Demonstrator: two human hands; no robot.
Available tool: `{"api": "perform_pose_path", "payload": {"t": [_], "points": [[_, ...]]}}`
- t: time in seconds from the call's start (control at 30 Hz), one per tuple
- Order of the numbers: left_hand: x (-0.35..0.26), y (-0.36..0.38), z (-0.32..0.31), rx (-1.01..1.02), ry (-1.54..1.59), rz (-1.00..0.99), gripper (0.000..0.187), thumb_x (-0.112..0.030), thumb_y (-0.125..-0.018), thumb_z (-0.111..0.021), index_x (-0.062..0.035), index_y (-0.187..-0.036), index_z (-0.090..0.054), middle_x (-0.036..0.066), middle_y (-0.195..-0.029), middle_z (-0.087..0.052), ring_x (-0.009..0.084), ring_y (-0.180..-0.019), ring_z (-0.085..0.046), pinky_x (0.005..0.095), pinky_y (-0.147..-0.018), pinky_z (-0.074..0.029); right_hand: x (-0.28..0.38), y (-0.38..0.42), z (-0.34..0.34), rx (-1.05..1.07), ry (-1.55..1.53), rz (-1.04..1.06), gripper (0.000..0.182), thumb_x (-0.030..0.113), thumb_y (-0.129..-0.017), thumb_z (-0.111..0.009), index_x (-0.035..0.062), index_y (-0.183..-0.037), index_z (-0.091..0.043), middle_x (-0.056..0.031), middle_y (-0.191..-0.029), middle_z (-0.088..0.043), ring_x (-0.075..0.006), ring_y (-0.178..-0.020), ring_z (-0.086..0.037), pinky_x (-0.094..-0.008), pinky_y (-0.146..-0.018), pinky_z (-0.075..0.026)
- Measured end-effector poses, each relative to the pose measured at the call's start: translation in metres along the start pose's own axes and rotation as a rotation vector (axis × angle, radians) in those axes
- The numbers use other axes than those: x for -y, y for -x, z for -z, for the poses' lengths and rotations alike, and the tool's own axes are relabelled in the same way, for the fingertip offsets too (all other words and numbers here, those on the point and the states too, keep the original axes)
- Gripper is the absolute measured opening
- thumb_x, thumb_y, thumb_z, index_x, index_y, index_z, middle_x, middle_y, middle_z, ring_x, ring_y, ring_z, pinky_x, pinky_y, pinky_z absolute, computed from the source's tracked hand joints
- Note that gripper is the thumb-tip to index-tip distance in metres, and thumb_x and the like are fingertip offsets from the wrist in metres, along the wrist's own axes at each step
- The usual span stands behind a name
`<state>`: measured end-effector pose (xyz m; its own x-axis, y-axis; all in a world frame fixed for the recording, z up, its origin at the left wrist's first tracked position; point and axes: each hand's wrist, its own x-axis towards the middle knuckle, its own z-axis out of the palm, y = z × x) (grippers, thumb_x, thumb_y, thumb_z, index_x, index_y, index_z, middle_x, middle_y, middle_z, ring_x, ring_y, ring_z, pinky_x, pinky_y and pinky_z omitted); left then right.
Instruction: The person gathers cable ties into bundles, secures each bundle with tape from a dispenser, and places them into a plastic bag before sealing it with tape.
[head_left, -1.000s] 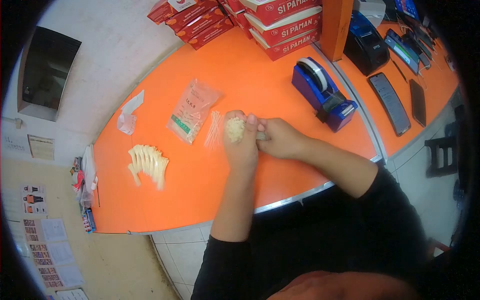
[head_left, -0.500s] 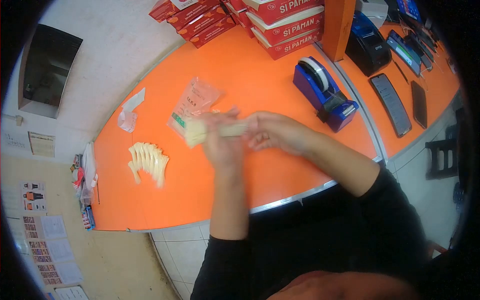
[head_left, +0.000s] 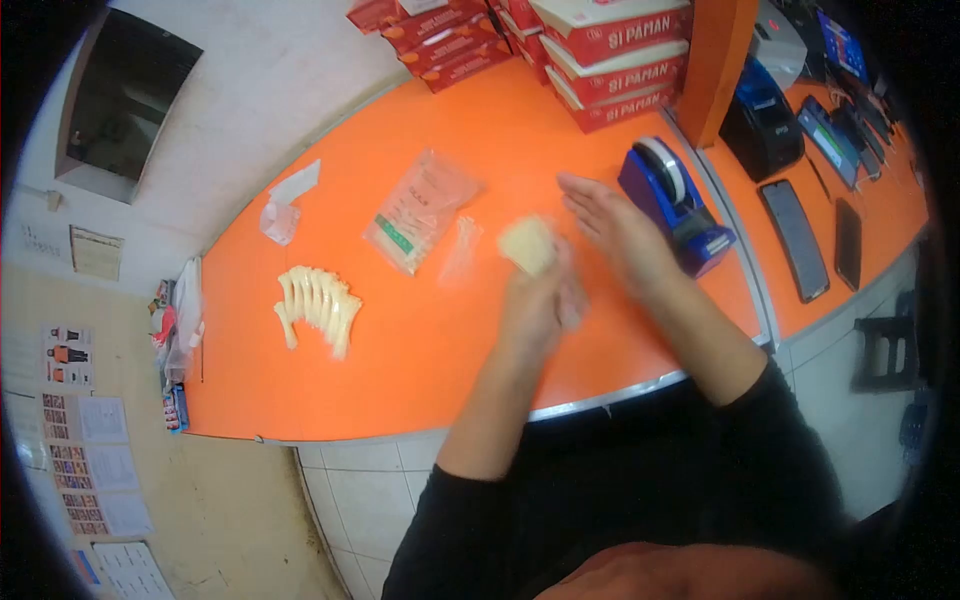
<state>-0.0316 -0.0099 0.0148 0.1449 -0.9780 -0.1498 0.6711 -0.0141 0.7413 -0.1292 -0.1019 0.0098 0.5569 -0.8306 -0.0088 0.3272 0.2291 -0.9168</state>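
My left hand (head_left: 541, 305) is wrapped around a pale yellow bundle (head_left: 528, 246), whose broad end sticks up above the fingers. Motion blur hides what it is made of. To its right, my right hand (head_left: 625, 237) holds nothing; its fingers are stretched out, apart from the bundle. A small clear plastic wrapper (head_left: 461, 250) lies left of my left hand. Beyond it is a clear plastic bag (head_left: 422, 212) with a green label and pale contents. Farther left, several slim pale yellow packets (head_left: 318, 303) lie fanned out on the orange table (head_left: 400, 370).
A blue tape dispenser (head_left: 672, 200) stands just beyond my right hand. Red boxes (head_left: 625, 70) are stacked at the back. Phones (head_left: 793, 240) and a black printer (head_left: 762, 120) are on the right. A crumpled white paper strip (head_left: 283, 215) lies near the wall.
My hands have come apart; both worked at the bundle before. My left hand now holds it alone, farther right, and my right hand is stretched open. The view has shifted slightly.
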Motion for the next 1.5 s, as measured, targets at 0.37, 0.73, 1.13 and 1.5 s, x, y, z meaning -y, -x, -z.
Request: {"api": "perform_pose_path", "payload": {"t": [0.37,0.73,1.13,1.5], "points": [[0.044,0.100,0.001,0.404,0.387,0.446,0.026,-0.021,-0.085,-0.062,-0.0108,-0.099,-0.043,-0.002,-0.060,-0.045,0.0118,-0.049,-0.054,0.0329,-0.061,-0.054,0.051,0.063,-0.009,0.851,0.590,-0.438,0.043,0.034,-0.096,-0.035,0.0023,-0.118,-0.053,-0.0187,-0.115,-0.055,-0.0205,-0.107,-0.054,-0.0341,-0.096,-0.038],[0.034,0.103,-0.013,0.408,0.399,0.516,0.019,-0.024,-0.087,-0.057,-0.0128,-0.086,-0.043,-0.001,-0.061,-0.045,0.0096,-0.044,-0.047,0.0270,-0.050,-0.047,0.072,0.068,-0.010,0.401,0.539,0.102,0.046,0.038,-0.095,-0.035,0.0043,-0.119,-0.054,-0.0145,-0.122,-0.053,-0.0249,-0.115,-0.049,-0.0368,-0.097,-0.036],[0.047,0.105,-0.019,0.149,-0.257,0.274,0.013,-0.019,-0.087,-0.057,-0.0098,-0.090,-0.049,-0.001,-0.063,-0.043,0.0087,-0.047,-0.041,0.0230,-0.045,-0.036,0.066,0.108,0.008,0.837,1.051,0.286,0.047,0.035,-0.096,-0.032,0.0010,-0.123,-0.049,-0.0165,-0.124,-0.051,-0.0283,-0.119,-0.045,-0.0411,-0.102,-0.031],[0.067,0.071,-0.057,0.161,-1.239,-0.343,0.021,-0.012,-0.081,-0.059,-0.0009,-0.097,-0.050,0.013,-0.083,-0.059,0.0300,-0.079,-0.060,0.0339,-0.069,-0.047,0.073,0.115,0.053,0.635,1.145,0.539,0.039,0.029,-0.094,-0.038,0.0016,-0.119,-0.051,-0.0203,-0.123,-0.050,-0.0331,-0.122,-0.041,-0.0397,-0.102,-0.032]]}}
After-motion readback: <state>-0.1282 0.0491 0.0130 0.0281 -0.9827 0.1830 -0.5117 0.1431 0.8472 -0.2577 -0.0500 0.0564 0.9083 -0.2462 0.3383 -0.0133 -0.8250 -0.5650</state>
